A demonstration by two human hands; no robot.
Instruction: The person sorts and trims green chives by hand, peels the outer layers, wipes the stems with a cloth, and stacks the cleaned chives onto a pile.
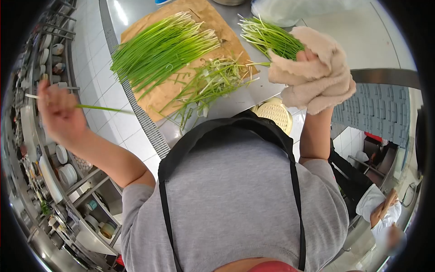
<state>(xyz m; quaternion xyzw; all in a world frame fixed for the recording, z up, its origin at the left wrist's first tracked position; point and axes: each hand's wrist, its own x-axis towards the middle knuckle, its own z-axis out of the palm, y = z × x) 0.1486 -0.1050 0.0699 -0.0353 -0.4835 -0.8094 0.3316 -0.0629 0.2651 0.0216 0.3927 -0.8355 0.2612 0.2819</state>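
My left hand is raised off to the left, its fingers closed on a single spring onion stalk. The white end pokes out on one side and the green end on the other. A beige cloth is bunched around my right hand, whose fingertips show among its folds. Close by those fingers lies a small bunch of spring onions on the metal table. A bigger pile of spring onions rests on brown paper, with loose trimmings along its near edge.
A clear plastic bag lies at the table's far side. Below the near edge is a round yellowish stool top. Shelves with dishes stand at left. A person in white is at lower right.
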